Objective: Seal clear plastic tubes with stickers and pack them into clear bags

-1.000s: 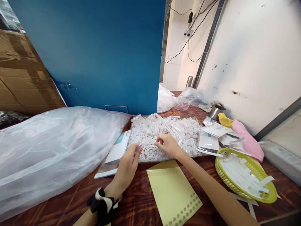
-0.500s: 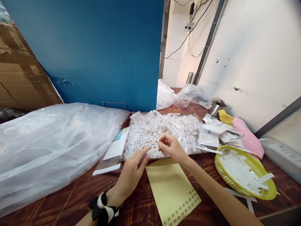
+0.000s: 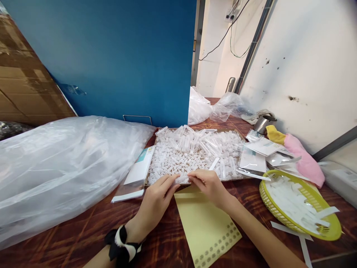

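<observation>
Over the near edge of a tray (image 3: 147,182) heaped with small clear and white plastic tubes (image 3: 192,141), my two hands meet almost fingertip to fingertip. My left hand (image 3: 158,195) has thumb and fingers closed on what looks like one clear plastic tube (image 3: 182,179). Pinched together, the fingers of my right hand (image 3: 209,185) touch the other end of it; anything small between them is hidden. Just below lies a yellow sticker sheet (image 3: 200,219), with rows of round grey stickers left along its bottom edge.
To the right, a yellow basket (image 3: 333,227) holds white strips, beside flat clear packets (image 3: 252,160) and a pink cloth item (image 3: 304,158). A large translucent bag (image 3: 69,160) fills the left. Behind stands a blue panel (image 3: 119,63).
My right hand has come down and towards my left, so its fingertips now meet the tube. My left hand stays nearly in place. The view has shifted slightly.
</observation>
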### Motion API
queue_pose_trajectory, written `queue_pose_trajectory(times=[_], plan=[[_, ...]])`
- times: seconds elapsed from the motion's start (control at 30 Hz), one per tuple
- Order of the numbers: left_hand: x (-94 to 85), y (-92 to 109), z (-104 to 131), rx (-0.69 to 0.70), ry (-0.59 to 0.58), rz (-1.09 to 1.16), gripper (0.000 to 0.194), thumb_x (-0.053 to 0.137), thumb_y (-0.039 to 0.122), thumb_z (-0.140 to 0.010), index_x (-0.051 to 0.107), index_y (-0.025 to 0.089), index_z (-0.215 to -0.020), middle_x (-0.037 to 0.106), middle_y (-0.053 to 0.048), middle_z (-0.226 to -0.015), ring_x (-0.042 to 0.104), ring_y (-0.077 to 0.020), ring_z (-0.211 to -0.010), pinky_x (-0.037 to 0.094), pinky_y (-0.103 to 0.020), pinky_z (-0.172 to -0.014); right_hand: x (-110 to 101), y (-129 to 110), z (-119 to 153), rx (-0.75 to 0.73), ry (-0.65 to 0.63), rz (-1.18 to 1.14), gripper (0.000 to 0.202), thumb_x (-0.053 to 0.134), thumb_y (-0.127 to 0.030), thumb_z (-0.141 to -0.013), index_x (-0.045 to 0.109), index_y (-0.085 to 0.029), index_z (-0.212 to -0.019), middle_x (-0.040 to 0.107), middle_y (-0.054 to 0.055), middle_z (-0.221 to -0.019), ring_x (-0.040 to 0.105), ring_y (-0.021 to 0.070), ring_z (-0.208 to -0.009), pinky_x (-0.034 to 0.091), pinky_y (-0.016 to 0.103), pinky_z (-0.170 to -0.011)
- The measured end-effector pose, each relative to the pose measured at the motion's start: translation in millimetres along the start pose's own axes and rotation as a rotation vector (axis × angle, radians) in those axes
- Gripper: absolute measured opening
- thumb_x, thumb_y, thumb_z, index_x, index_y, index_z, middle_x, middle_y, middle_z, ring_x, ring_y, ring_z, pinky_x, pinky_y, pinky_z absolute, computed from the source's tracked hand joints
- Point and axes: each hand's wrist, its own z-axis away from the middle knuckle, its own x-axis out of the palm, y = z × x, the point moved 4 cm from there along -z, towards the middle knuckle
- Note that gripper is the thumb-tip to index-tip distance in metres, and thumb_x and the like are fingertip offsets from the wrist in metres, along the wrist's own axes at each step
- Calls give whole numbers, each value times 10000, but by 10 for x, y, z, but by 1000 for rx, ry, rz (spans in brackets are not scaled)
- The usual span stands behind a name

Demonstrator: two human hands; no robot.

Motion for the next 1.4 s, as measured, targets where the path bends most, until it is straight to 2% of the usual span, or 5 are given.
queue_pose_trajectory(times=[0.17,0.37,0.6,0.83,1.4], plan=[[11,27,26,201,-71,-174,263,372,276,-964,557,175,-1121,639,-66,-907,618,-161,-811,506,-265,-717,44,-56,33,-310,-124,375,296,348,-127,-935,608,-160,-797,561,50,-666,480,170,-640,372,273,-588],[34,62,40,307,-128,-317,261,331,244,-972,572,162,-1027,622,-46,-796,596,-157,-697,472,-251,-601,189,-82,113,-362,-195,498,299,338,-54,-905,596,-124,-770,592,92,-696,472,190,-646,363,290,-576],[5,-25,36,186,21,-202,277,400,292,-956,557,173,-1152,659,-59,-923,638,-162,-807,495,-255,-714,-118,149,-190,-15,-248,557,201,488,-226,-921,660,-191,-824,665,20,-782,578,153,-783,449,251,-731],[-14,2,24,219,51,-232,289,423,287,-945,592,124,-1113,674,-86,-931,661,-195,-804,510,-283,-711,-323,540,-522,317,-151,953,138,545,-116,-849,678,-81,-833,637,217,-930,530,332,-1020,421,400,-810],[-9,-6,22,195,49,-177,233,449,269,-938,568,170,-1112,673,-58,-960,654,-184,-841,514,-282,-719,-365,583,-465,351,-53,791,147,475,-60,-825,608,-116,-855,620,175,-942,551,294,-955,430,385,-787]])
